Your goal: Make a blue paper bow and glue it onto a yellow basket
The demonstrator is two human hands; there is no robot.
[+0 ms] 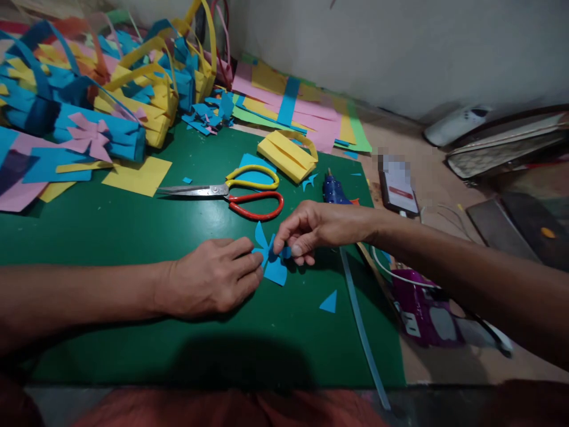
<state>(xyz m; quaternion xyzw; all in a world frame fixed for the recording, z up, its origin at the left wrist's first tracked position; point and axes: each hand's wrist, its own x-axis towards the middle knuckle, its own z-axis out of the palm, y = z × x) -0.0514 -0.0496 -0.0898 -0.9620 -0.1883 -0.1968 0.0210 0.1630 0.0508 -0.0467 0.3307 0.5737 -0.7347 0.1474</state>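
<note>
A blue paper flower with cut petals lies low over the green board, between my two hands. My left hand is closed with its fingertips on the flower's left petals. From the right, my right hand pinches a petal on the other side with thumb and fingers. Parts of the petals are hidden under the fingers. Just beyond my hands lie scissors with one yellow and one red handle, their blades pointing left. A small blue paper triangle rests nearer to me on the right.
Several paper baskets crowd the back left. A yellow basket and a blue glue gun stand behind my right hand. A glue stick, a phone, a cable and a purple packet lie on the right.
</note>
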